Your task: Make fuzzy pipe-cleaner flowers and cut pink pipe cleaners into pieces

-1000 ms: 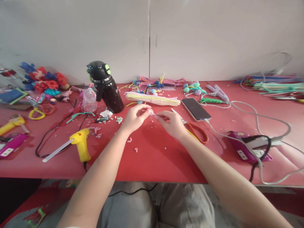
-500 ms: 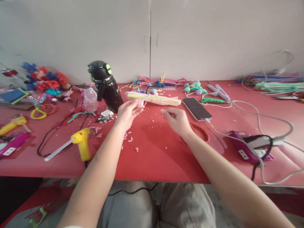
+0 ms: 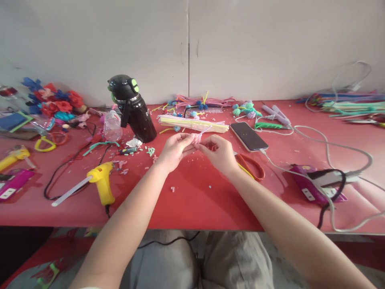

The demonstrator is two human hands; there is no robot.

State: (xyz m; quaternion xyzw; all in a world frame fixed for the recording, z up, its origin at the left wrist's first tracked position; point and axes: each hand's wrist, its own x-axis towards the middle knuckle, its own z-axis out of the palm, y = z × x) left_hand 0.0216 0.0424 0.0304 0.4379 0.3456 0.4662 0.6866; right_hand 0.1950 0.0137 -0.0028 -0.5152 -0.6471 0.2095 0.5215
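A small pink fuzzy piece (image 3: 197, 137) sits pinched between the two hands, just above the middle of the red table (image 3: 192, 200). The left hand (image 3: 174, 150) has its fingers closed on the left side of it, and the right hand (image 3: 221, 154) has its fingers closed on the right side. Half a second ago the hands were apart: the left one held the piece up alone and the right one hung open beside it. Now they have come back together on the piece, so the work on it looks to be going on with both hands again. A thin pale tail of the piece sticks up and away to the far right, so its long way runs from near-left to far-right (it is too small to tell more).

Just behind the hands lies a long bundle of pale sticks (image 3: 194, 123). Orange scissors (image 3: 251, 166) lie near the right hand, and a phone (image 3: 248, 136) lies farther right. A black bottle (image 3: 132, 108) stands to the far left, and a yellow glue gun (image 3: 100, 182) lies near left.
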